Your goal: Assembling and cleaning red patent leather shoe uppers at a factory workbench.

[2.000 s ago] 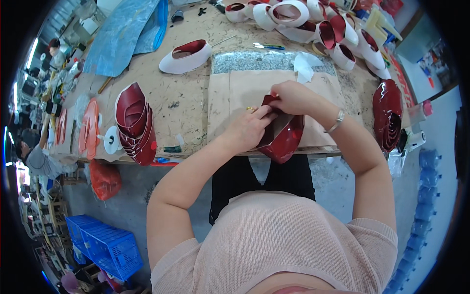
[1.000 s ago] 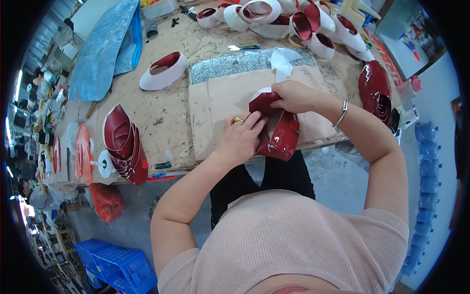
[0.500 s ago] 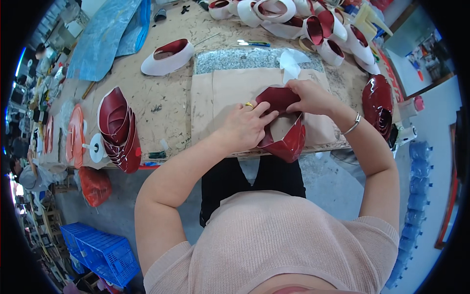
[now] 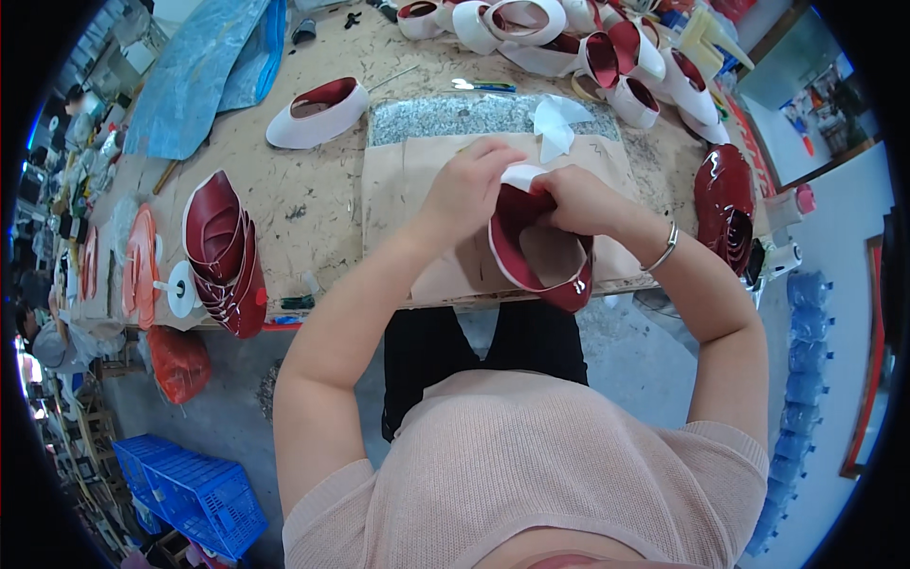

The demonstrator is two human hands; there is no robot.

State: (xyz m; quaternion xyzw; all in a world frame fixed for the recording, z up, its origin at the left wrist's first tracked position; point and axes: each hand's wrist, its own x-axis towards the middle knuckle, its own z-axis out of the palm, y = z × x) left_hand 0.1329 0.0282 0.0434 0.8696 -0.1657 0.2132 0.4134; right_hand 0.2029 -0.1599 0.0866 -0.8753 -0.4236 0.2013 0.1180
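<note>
A glossy dark red shoe upper (image 4: 571, 294) is tilted above the brown paper sheet (image 4: 408, 209) at the table's near edge, its opening facing up. My right hand (image 4: 590, 201) grips its far rim, the thumb reaching inside. My left hand (image 4: 469, 190) pinches at the far left end of the rim, fingers bent together. Between the two hands a white patch (image 4: 520, 176) shows at the rim; I cannot tell if it is a loose piece or the upper's own backing. The left fingertips are partly hidden behind it.
Nested red uppers (image 4: 227, 256) stand at the left, near a white spool (image 4: 180, 288). A white upper (image 4: 318, 112) lies farther back. Beyond the paper are a stone slab (image 4: 436, 116), a white scrap (image 4: 555, 128) and piled white uppers (image 4: 526, 24). More red uppers (image 4: 725, 190) lie right.
My left hand has moved from the upper's left side to its far end. My right hand has turned its fingers into the opening. The upper has tilted, and a white patch now shows.
</note>
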